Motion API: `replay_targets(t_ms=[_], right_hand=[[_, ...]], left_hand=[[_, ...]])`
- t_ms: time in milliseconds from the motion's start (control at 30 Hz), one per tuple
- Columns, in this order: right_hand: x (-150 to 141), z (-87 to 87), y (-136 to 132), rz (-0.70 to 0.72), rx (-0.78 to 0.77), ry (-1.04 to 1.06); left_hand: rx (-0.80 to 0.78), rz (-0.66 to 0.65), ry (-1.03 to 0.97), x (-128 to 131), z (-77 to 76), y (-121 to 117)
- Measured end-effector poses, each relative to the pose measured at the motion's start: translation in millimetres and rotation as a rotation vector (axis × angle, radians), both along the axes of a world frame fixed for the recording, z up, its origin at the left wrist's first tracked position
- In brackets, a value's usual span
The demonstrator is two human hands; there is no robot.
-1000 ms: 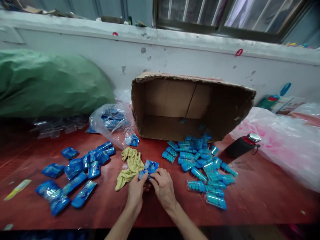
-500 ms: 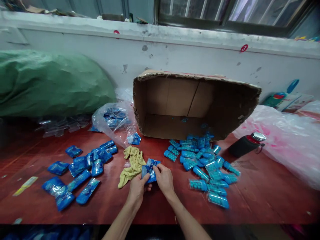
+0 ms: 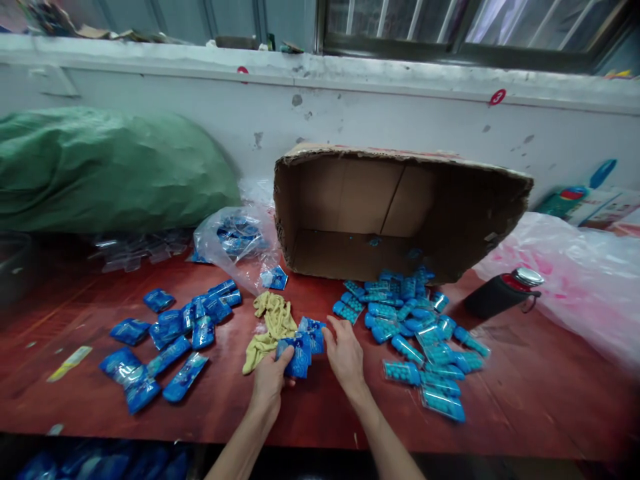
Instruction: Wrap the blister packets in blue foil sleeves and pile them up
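My left hand (image 3: 269, 383) pinches a flat blue printed packet (image 3: 299, 357) between thumb and fingers. A second blue packet (image 3: 313, 333) overlaps it behind, at the right. My right hand (image 3: 345, 353) is just to the right of that second packet, its fingers apart and nothing visible in them. Under and behind the packets lies a crumpled yellow-green cloth (image 3: 274, 320). To the right is a heap of small clear bottles (image 3: 435, 353) with blue caps and blue balls inside. On the left lie several filled, shiny blue packets (image 3: 170, 327).
A large cardboard box (image 3: 345, 260) lies on its side, open towards me. A clear bag (image 3: 250, 247) holds more blue packets. A dark flask (image 3: 493, 295) lies tilted at right beside pink-white plastic (image 3: 585, 267). A green sack (image 3: 115, 173) and yellow cutter-like strip (image 3: 70, 363) are at left.
The packets have fanned apart into two overlapping pieces. My right hand has let go and moved slightly right, while my left keeps its hold. The view has shifted a little left.
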State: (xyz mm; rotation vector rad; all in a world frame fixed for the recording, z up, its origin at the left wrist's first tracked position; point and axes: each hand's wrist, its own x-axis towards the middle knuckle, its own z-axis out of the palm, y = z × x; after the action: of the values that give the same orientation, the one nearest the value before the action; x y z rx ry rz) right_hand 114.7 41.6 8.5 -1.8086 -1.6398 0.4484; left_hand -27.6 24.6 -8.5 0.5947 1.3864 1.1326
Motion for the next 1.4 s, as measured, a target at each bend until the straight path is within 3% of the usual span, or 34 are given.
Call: replay_targets(t_ms=[67, 167, 333, 500, 600, 700, 833, 933, 1233, 1400], right_hand=[[-3, 2.9, -5, 0.071, 0.072, 0.113], [-8, 3.8, -9, 0.171, 0.014, 0.164], [-8, -3.4, -3, 0.082, -0.056, 0.08], [-7, -7.8, -4, 0.08, -0.081, -0.016], [-4, -0.9, -10, 0.067, -0.005, -0.039], [0, 7.6, -17, 0.05, 0.05, 0.145], [-3, 5.4, -24, 0.231, -0.135, 0.596], [-11, -3.1, -27, 0.223, -0.199, 0.722], [-13, -3.6, -29, 0.153, -0.134, 0.589], [-13, -4.7, -32, 0.143, -0.132, 0.534]], left_hand=[[0.006, -0.014, 0.011, 4, -1.3, 4], [0.013, -0.062, 0.001, 11, -2.3, 7], [-0.009, -0.167, -0.081, 7, 1.4, 1], [-0.014, -0.145, -0.082, -9, 8.4, -11], [-0.006, -0.121, -0.065, -10, 11.2, -12], [0.036, -0.12, -0.004, -5, 13.0, -10], [0.08, -0.166, 0.064, 4, 13.4, -8], [0.096, -0.158, 0.07, 9, 11.5, -7], [0.099, -0.194, 0.085, 13, 7.4, -2], [0.058, -0.232, -0.031, 17, 7.3, 0]])
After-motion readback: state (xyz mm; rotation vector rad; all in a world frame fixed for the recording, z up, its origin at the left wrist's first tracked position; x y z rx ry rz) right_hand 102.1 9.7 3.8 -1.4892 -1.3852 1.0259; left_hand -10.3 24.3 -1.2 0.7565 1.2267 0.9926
